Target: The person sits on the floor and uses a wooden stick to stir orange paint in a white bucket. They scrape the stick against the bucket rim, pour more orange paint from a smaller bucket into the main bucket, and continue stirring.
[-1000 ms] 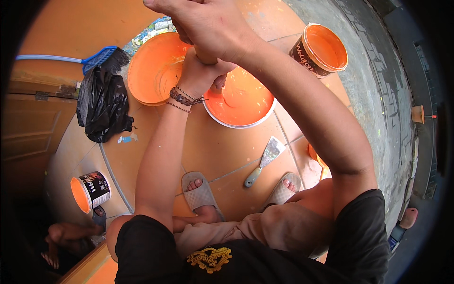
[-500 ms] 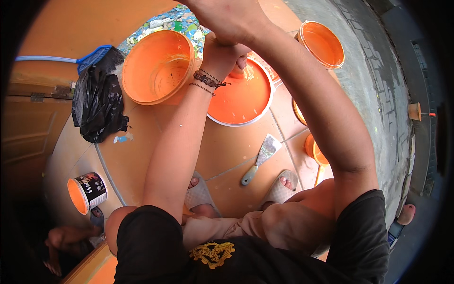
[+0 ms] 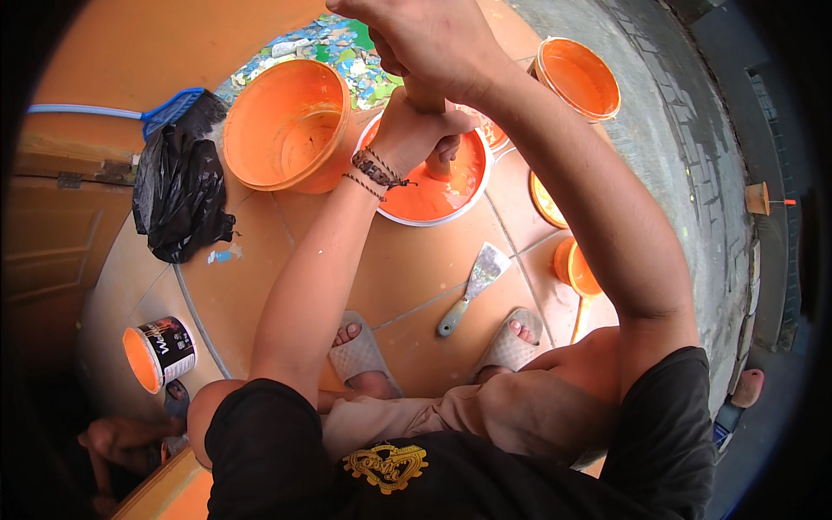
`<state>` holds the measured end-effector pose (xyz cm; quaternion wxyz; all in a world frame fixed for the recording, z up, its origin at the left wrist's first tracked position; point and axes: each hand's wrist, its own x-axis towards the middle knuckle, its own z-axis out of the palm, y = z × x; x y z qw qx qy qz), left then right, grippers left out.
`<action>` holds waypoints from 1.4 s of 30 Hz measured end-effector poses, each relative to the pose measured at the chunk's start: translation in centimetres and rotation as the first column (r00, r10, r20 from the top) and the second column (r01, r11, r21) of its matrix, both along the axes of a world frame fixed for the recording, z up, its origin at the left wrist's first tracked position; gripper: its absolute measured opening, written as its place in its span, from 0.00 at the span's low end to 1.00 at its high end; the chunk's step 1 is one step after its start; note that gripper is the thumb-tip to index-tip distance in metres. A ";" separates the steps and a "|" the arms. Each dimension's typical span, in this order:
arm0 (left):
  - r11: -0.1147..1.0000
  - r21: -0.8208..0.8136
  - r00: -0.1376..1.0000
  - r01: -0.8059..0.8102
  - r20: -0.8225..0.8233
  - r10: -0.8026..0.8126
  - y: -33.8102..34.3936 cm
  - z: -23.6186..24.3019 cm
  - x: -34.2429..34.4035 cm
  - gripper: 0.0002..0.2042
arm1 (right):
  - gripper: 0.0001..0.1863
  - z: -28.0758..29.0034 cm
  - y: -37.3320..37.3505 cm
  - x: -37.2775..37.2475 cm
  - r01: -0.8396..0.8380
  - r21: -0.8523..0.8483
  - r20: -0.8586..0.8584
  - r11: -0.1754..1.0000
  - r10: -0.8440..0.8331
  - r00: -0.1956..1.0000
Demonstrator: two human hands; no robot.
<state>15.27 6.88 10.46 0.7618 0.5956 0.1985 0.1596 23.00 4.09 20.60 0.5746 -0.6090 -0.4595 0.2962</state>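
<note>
Stick (image 3: 425, 94), apparently wooden, dipped in orange paint (image 3: 419, 205); left hand (image 3: 412, 132) grasping it, right hand (image 3: 431, 42) gripping higher

The stick (image 3: 439, 167) stands in the paint bucket (image 3: 426, 223), right of the tub (image 3: 277, 108).

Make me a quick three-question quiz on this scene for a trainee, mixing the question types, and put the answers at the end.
1. Multiple choice: what are the left hand and the right hand both gripping?
A) a broom
B) a stick
C) a cup

2. True or false: the scraper lies on the tiled floor.

3. Short answer: which hand is nearer the orange paint in the white-rimmed bucket?

Key:
1. B
2. True
3. The left hand; the right hand grips higher up the stick.
</note>
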 end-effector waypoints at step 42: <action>0.996 0.094 0.998 -0.004 -0.058 0.010 -0.7 0.2 0.8 0.09 | 0.17 -0.3 -1.0 1.3 0.002 0.033 -0.048 0.999 0.000 0.999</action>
